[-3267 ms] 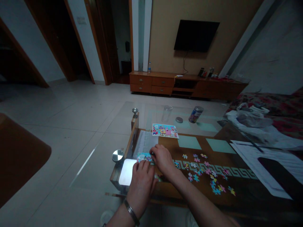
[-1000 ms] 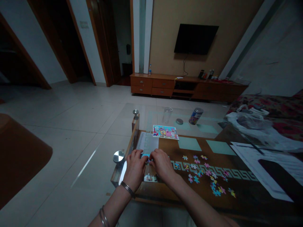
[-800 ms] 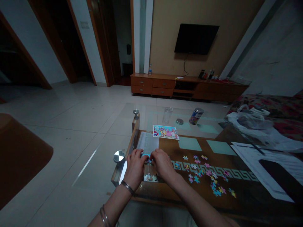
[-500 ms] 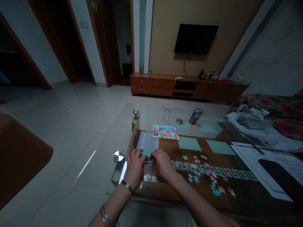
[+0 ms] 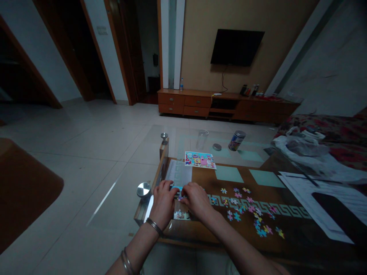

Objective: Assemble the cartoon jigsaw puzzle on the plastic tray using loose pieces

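On the clear glass bench (image 5: 200, 233), flat blue card-like jigsaw section (image 5: 176, 188) sits between left hand (image 5: 164, 204) and right hand (image 5: 196, 197); can't tell if either grip pinches. Probably light, stiff, slidey; hold edges.

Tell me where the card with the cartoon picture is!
In the head view, the cartoon card lies just right of the middle, beyond the right hand and nearer than the round metal lid.
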`<state>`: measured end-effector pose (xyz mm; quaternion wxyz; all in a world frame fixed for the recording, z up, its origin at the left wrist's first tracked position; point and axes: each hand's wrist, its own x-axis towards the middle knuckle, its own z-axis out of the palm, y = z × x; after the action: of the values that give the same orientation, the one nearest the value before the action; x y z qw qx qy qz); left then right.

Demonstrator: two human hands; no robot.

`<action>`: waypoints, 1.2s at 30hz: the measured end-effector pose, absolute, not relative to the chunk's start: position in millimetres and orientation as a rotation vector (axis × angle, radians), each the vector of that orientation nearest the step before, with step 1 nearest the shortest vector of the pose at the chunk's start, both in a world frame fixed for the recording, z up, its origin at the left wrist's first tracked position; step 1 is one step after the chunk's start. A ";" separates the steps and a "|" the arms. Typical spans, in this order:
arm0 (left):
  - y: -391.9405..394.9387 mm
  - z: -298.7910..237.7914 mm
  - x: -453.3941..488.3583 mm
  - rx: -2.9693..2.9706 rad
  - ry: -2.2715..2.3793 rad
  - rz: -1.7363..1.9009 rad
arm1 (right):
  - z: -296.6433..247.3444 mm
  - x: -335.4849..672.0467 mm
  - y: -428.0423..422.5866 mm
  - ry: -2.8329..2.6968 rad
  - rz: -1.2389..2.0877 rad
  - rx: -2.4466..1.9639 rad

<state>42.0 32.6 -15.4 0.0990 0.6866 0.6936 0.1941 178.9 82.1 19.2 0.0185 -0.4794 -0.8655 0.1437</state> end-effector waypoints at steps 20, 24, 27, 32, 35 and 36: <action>33.9 -43.3 29.3 2.419 1.966 0.837 | 1.2 213.7 58.1 -2.720 0.241 -1.260; 24.3 -42.5 41.8 2.446 1.904 0.910 | 9.4 248.8 48.1 -2.647 0.321 -1.421; 21.7 -47.2 47.1 2.485 1.842 0.937 | 15.6 271.5 44.5 -2.582 0.405 -1.522; 19.1 -52.9 55.0 2.552 1.734 0.961 | 11.7 294.3 41.8 -2.680 0.388 -1.569; 18.0 -52.8 58.1 2.568 1.691 0.959 | 12.0 304.7 44.1 -2.678 0.275 -1.579; 17.9 -52.8 58.3 2.565 1.687 0.957 | 15.1 310.3 46.7 -2.661 0.252 -1.603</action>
<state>58.3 17.9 -52.8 -0.0372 0.7970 0.5244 0.2974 310.3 46.7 15.1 0.0125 -0.5143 -0.8537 0.0809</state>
